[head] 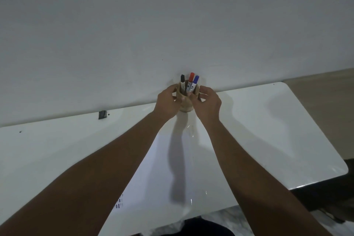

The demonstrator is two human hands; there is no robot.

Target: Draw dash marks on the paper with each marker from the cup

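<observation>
Nearest us, at six o'clock, the paper (153, 168) lies on the white tabletop (268, 130), with a few dashes at its seven o'clock corner, and both our forearms stretch over it toward twelve o'clock. Our left hand (167, 99) and right hand (207, 102) wrap their fingers (193, 96) around the brown cup (185, 106) from either side. In the cup stand a black marker (182, 84), a red marker (190, 81) and a blue marker (195, 83), caps up, before the wall (172, 25).

Dark print is seen on the white barrels of the red marker (190, 83) and blue marker (193, 86); nothing can be read.
</observation>
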